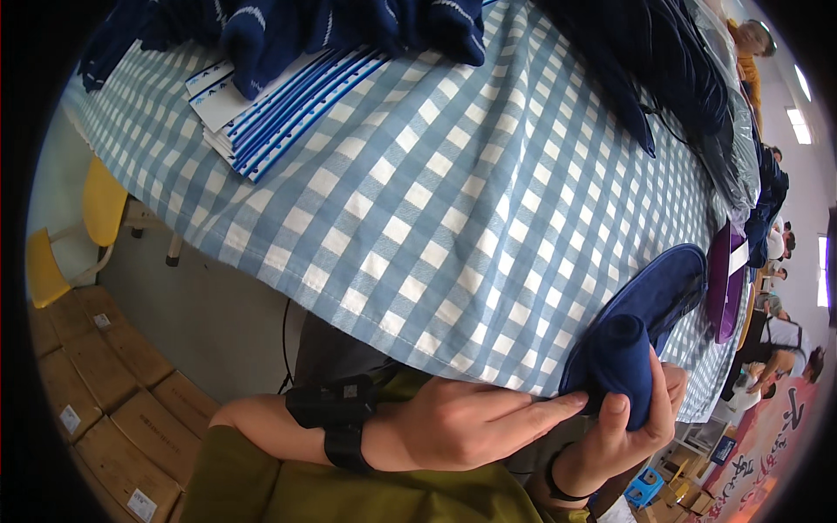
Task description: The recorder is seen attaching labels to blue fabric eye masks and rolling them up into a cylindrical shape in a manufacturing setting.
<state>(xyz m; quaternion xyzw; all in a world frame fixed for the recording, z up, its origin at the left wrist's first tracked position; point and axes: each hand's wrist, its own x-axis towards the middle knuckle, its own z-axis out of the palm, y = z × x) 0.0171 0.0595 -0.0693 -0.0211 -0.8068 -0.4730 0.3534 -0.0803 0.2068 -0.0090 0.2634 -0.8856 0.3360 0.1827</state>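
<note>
A dark-blue fabric piece (641, 336) with a broad, seamed oval flap and a rolled, rounded part in front lies at the near right edge of the table. My right hand (641, 410) is closed around the rolled part, its thumb in front and its fingers behind. From the left my left hand (471, 423) reaches across, its fingertips pressed at the lower left edge of the same piece. Part of those fingers is hidden. A black band with a small box (331, 405) is strapped on my left wrist.
A blue-and-white checked cloth (410, 209) covers the table. Navy socks (349, 26) and striped paper cards (279, 109) lie at the far left. Dark clothing (654, 61) in clear plastic and a purple tray (725, 279) stand right. Cardboard boxes (113, 401) fill the lower left; people are beyond.
</note>
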